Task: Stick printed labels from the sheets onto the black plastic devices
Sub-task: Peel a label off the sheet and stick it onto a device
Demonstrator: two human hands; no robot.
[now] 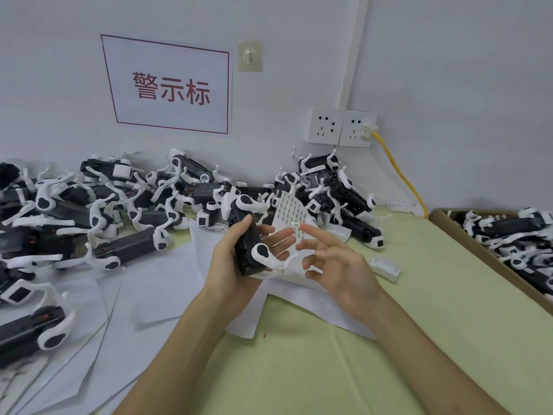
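My left hand grips a black plastic device with white arms, held upright above the table. My right hand is beside it with fingers spread, and a small white printed label sticks to the tip of its index finger. Behind the hands a label sheet with rows of small labels curls up against the pile. Many more black and white devices lie heaped along the wall.
Used white backing sheets cover the left of the green table. A cardboard box at the right holds more devices. Small white parts lie nearby. Wall sockets with a yellow cable stand behind.
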